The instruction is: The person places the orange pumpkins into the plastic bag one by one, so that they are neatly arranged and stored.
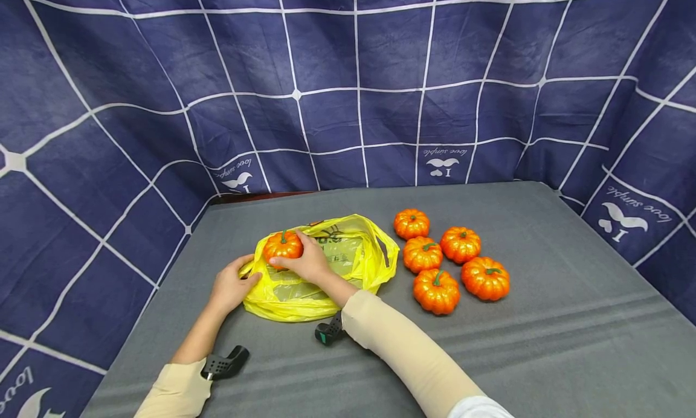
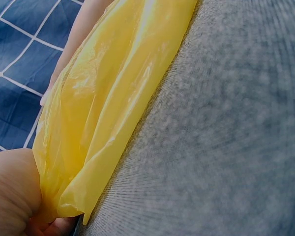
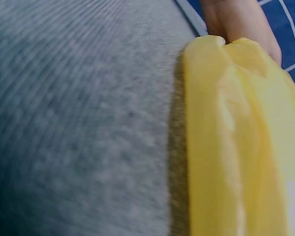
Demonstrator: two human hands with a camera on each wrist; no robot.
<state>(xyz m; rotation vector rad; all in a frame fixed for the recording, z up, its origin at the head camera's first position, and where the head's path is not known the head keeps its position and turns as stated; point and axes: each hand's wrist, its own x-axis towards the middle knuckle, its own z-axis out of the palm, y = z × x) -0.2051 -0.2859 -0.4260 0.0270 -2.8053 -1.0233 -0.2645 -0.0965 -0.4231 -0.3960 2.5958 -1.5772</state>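
Note:
A yellow plastic bag (image 1: 304, 311) lies spread on the grey cloth with its mouth facing up. My left hand (image 1: 231, 287) pinches the bag's left rim between thumb and fingers; in the left wrist view the yellow film (image 2: 103, 108) bunches at that hand (image 2: 12, 189). With my right hand (image 1: 311, 262) I grip a small orange pumpkin (image 1: 283, 246) with a green stem, over the left part of the bag's opening. The right wrist view shows only the bag's side (image 3: 236, 147) and the left hand (image 3: 241, 24) beyond it; the held pumpkin is hidden there.
Several more orange pumpkins (image 1: 436, 292) stand grouped to the right of the bag, the nearest a short way from its right handle. The grey-covered table (image 1: 549, 345) runs up to a blue curtain (image 1: 391, 116) with white lines at the back and sides.

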